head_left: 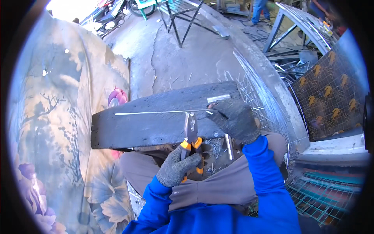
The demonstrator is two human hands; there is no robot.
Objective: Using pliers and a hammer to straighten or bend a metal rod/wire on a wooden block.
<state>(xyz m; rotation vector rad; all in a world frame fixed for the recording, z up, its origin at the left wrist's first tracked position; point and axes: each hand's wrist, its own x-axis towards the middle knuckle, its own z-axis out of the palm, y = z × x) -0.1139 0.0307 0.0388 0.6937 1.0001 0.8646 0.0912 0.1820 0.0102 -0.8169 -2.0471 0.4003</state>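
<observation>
A thin metal rod (156,112) stretches nearly level across the centre of the frame, above a dark block (136,130). Its right end meets the right hand (237,121), gloved in grey, whose fingers are pinched around it; the rest extends leftward, past the left hand and above it. The left hand (176,168), also gloved, sits below centre, wrapped around the handles of pliers (191,130) with orange and dark grips. The pliers point upward, their tips at the rod; whether they bite on it, I cannot tell. Just above the right hand, a short silver piece (219,98) lies on the block; another silver piece (229,147) stands out below that hand, at the block's lower edge. Patterned cloth (58,117) fills the left of the frame, and a dark-legged stand (183,17) occupies the top centre.
</observation>
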